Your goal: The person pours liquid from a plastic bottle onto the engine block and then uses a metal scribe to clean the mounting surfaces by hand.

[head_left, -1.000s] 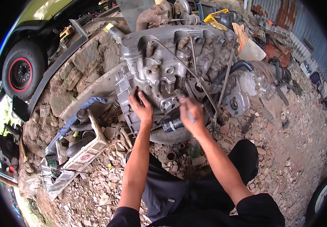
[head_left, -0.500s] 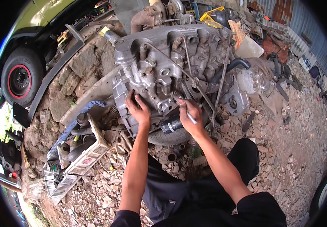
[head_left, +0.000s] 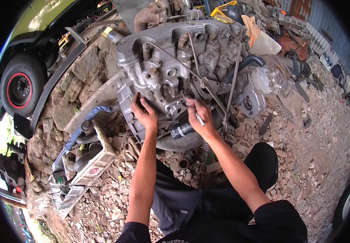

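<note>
A large grey metal engine point(head_left: 167, 73) lies in front of me, tilted, with thin metal pipes running across it. My left hand point(head_left: 145, 111) rests on its lower left part, fingers spread, nothing held. My right hand point(head_left: 202, 114) grips a slim silver tool point(head_left: 199, 119) near a small flanged fitting point(head_left: 174, 108) on the engine; the tool's tip is too small to make out. Below the fitting are a black cylinder point(head_left: 180, 130) and a tyre point(head_left: 173, 142) under the engine.
A broken plastic crate point(head_left: 94, 166) of parts sits at left beside a stone pile point(head_left: 81, 67). A green vehicle point(head_left: 35, 16) with a red-rimmed wheel stands beyond. At right are metal housings point(head_left: 270, 81), rubble ground point(head_left: 304, 154), corrugated sheeting point(head_left: 329, 32) and another wheel point(head_left: 347, 202).
My right hand has moved slightly up and left along with the tool, closer to the fitting. My left hand stays on the engine, and the whole view has shifted a little.
</note>
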Demonstrator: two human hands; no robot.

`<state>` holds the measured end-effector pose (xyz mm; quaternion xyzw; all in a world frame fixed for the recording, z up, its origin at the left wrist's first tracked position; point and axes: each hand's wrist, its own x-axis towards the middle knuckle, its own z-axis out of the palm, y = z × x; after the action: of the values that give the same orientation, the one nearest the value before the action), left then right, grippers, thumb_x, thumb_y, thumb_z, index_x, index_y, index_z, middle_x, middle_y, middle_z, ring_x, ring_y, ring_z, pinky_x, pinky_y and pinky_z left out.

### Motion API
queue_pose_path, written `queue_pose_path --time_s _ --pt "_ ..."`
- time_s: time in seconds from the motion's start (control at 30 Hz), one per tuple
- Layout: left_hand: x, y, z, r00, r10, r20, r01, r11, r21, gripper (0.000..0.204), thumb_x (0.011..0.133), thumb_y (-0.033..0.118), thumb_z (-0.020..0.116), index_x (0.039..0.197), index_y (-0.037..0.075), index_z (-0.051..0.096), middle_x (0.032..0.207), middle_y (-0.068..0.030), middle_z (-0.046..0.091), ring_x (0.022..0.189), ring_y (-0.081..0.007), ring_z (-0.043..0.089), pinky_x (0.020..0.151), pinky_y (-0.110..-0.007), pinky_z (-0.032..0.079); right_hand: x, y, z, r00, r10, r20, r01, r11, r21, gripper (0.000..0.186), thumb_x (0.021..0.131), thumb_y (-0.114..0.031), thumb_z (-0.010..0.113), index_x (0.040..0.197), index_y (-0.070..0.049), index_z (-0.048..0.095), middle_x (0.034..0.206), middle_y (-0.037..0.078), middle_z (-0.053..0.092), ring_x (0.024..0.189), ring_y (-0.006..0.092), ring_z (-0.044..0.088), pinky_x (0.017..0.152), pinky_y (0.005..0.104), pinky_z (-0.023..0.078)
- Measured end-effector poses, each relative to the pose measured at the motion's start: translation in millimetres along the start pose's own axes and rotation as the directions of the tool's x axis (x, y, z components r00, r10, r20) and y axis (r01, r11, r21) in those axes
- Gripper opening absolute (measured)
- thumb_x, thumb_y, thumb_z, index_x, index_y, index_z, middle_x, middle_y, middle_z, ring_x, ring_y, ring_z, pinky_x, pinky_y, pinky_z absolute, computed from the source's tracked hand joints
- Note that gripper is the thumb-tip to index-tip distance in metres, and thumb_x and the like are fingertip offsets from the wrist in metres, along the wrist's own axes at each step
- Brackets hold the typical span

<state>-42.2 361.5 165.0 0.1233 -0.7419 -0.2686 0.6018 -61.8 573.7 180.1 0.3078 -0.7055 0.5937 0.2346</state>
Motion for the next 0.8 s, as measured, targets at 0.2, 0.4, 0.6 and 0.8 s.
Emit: queue_pose_path --time_s 0.2,0.4,0.6,0.8 --pt "-3 2 -2 1.0 -0.024 0.014 0.024 1.0 -0.012 0.03 0.104 0.017 0.052 0.124 -0.004 0.058 0.119 -0.0232 0.061 0.113 -0.0396 0.056 0.102 -0.046 0.041 15 -18 1 0.992 -0.1 -0.08 0.106 0.992 0.066 0.019 0.096 -0.008 0.055 0.1 0.003 0.07 0.097 0.022 0.072 0.09 0.0386 0.07 0.08 0.0448 0.056" --pt "-4 -1 -6 1.0 -0.009 0.004 0.009 1.0 0.023 0.03 0.104 0.017 0.053 0.124 -0.004 0.058 0.119 -0.0231 0.061 0.113 -0.0393 0.056 0.102 -0.046 0.041 17 -35 -14 0.981 0.192 -0.02 -0.191 0.98 0.048 0.02 0.097 -0.012 0.056 0.098 0.003 0.069 0.097 0.025 0.071 0.09 0.041 0.07 0.078 0.0445 0.057" --pt "-2 -9 -9 1.0 -0.011 0.004 0.011 1.0 0.003 0.03 0.104 0.017 0.053 0.124 -0.005 0.058 0.118 -0.0231 0.061 0.112 -0.0394 0.056 0.101 -0.046 0.042 15 -12 1 0.986 0.163 0.016 -0.162 0.985 -0.056 0.021 0.097 -0.012 0.055 0.099 0.004 0.068 0.094 0.027 0.069 0.089 0.0434 0.068 0.076 0.0462 0.055" --pt "-4 5 2 0.999 -0.025 0.022 0.026 0.999 -0.021 0.03 0.104 0.016 0.052 0.125 -0.005 0.057 0.118 -0.0238 0.061 0.112 -0.0395 0.056 0.101 -0.046 0.042 18 6 14 0.995 0.073 -0.07 -0.072 0.997 0.011 0.023 0.097 -0.013 0.055 0.102 0.005 0.068 0.1 0.026 0.067 0.09 0.044 0.067 0.08 0.0476 0.054"
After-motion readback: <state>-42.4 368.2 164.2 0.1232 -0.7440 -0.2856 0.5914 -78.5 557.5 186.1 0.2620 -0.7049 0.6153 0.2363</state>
